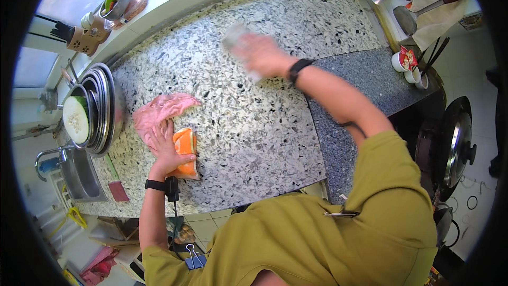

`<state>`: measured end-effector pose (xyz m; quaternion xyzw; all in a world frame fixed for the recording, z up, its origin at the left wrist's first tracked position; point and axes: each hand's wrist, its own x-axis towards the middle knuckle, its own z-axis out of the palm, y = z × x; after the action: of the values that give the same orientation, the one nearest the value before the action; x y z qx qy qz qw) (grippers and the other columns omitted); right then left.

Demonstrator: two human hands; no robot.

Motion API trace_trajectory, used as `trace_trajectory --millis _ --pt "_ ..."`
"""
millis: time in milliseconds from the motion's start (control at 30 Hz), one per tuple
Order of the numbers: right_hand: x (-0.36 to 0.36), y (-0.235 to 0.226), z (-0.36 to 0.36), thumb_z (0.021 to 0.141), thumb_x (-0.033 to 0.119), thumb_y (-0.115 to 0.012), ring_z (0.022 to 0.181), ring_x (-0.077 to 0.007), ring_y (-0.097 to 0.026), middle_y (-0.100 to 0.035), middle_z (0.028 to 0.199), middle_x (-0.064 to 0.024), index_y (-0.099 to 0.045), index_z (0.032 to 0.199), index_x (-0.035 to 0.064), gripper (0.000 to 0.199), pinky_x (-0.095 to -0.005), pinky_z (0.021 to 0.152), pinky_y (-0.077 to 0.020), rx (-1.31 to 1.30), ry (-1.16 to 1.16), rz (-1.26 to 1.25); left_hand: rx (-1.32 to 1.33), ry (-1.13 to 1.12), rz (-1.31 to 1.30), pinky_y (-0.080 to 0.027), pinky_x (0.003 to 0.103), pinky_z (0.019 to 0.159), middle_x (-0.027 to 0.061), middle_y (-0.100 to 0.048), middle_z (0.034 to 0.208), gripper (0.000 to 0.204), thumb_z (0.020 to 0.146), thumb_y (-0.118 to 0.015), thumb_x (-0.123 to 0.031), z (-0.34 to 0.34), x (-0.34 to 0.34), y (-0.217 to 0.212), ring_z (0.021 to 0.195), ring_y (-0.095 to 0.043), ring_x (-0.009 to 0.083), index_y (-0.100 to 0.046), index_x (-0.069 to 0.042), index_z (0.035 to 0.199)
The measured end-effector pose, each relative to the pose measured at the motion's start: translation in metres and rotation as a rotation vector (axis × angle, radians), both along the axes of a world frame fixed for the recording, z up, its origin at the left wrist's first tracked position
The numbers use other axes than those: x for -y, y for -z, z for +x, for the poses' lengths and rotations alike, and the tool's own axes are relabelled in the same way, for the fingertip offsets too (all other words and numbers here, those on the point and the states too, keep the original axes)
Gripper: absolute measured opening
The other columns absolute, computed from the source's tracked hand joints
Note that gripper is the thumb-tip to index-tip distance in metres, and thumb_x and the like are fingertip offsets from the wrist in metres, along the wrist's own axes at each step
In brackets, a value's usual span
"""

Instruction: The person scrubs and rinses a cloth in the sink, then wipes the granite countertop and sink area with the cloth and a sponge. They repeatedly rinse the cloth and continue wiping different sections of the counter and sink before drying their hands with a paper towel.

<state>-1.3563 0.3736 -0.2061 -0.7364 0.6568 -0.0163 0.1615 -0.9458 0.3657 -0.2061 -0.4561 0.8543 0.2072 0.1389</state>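
Note:
My left hand [166,152] lies with its fingers spread at the left of the speckled countertop [248,127]. Its fingertips rest on a crumpled pink cloth [161,110]. The thumb reaches across an orange and white folded piece [185,145], which looks like a cloth or a soft packet. Farther off, my right hand [259,54] is stretched over the counter and smeared by motion. Its fingers press a greyish-white cloth or pad [234,36] against the surface; the blur hides its exact kind.
Nested metal bowls [110,108] with a cut winter melon [75,119] stand at the left, near a sink [82,172]. A red scraper [118,191] lies by the counter edge. Small white cups [412,76] and a lidded pan [459,145] are at the right.

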Motion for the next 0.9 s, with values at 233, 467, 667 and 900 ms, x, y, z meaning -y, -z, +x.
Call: trace_trajectory --millis 233,467,667,900 --pt "-0.087 0.025 -0.238 0.088 0.042 -0.045 0.142 -0.0338 -0.004 -0.008 0.154 -0.0113 -0.008 0.148 0.0292 0.072 -0.0502 0.111 -0.0149 -0.157 1.289 0.103 -0.063 -0.009 0.041 0.008 0.059 0.106 0.0263 0.009 0.150 0.138 0.046 -0.083 -0.057 0.001 -0.001 0.003 0.135 0.019 0.0471 -0.003 -0.010 0.148" --pt "-0.002 0.052 -0.191 0.086 0.037 -0.047 0.135 -0.0372 -0.020 -0.018 0.150 -0.0152 -0.021 0.145 0.0196 0.067 -0.0599 0.105 -0.0219 -0.261 1.078 -0.066 -0.089 -0.027 0.051 0.004 0.061 0.106 0.0266 0.008 0.150 0.135 0.047 -0.084 -0.054 0.000 0.000 0.001 0.134 0.018 0.0492 -0.006 -0.013 0.149" --pt "0.035 0.020 0.030 0.088 0.026 -0.040 0.136 -0.0321 -0.019 -0.017 0.148 -0.0188 -0.025 0.144 0.0156 0.059 -0.0551 0.108 -0.0169 -0.055 0.287 -0.107 -0.061 -0.030 -0.017 0.003 0.061 0.106 0.0262 0.010 0.150 0.134 0.046 -0.084 -0.055 -0.001 -0.004 -0.002 0.135 0.018 0.0489 -0.008 -0.015 0.149" --pt "-0.003 -0.005 -0.066 0.094 0.037 -0.034 0.140 -0.0330 -0.010 -0.012 0.152 -0.0182 -0.008 0.149 0.0194 0.063 -0.0543 0.111 -0.0087 -0.209 0.043 0.196 -0.138 -0.048 0.055 0.008 0.064 0.103 0.0239 0.012 0.151 0.132 0.048 -0.083 -0.056 0.006 -0.003 -0.001 0.135 0.021 0.0463 -0.008 -0.015 0.149"
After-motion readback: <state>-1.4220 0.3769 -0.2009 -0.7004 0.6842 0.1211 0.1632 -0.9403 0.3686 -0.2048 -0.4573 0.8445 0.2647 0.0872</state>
